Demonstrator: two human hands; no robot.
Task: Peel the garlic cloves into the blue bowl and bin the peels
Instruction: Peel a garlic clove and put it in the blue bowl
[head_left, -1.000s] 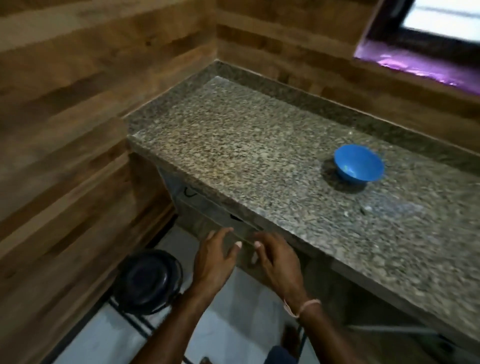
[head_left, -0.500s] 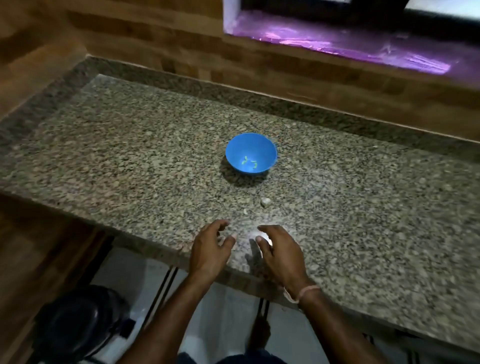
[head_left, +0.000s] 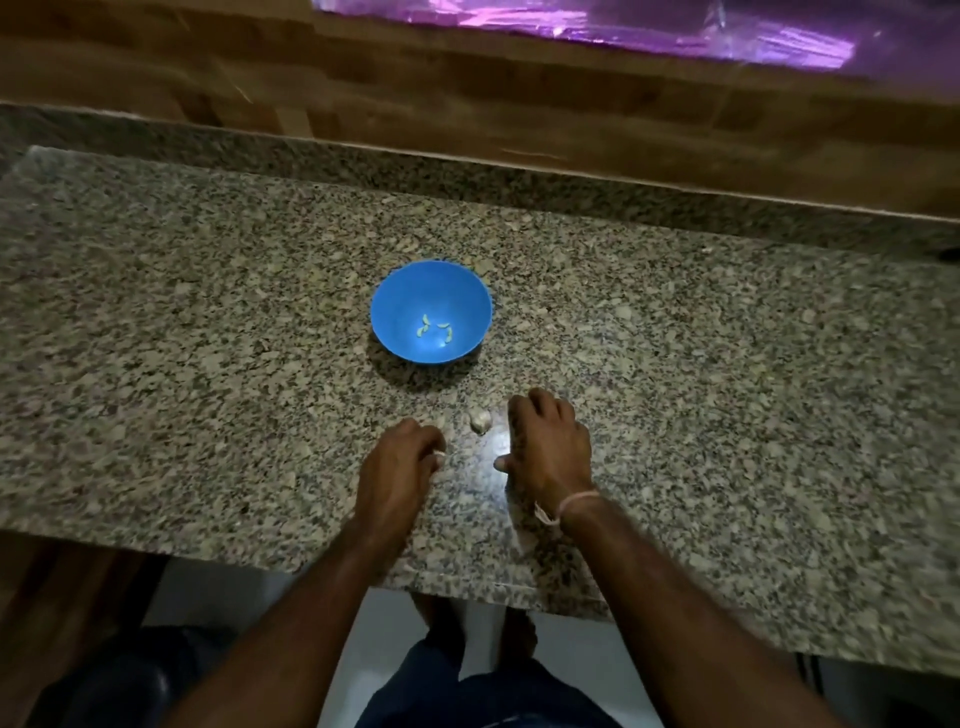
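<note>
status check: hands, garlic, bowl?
Left hand and right hand down on granite counter, grip unclear. Garlic clove loose between them. Blue bowl holds a few peeled cloves. Nothing in the way.

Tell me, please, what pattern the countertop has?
The countertop is speckled granite, flecked grey, beige and black; the head view shows it clearly.

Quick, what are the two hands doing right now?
Left hand: curled on the speckled granite counter; whether it holds anything cannot be told.
Right hand: palm down, fingers curled, nothing visibly held.
</note>
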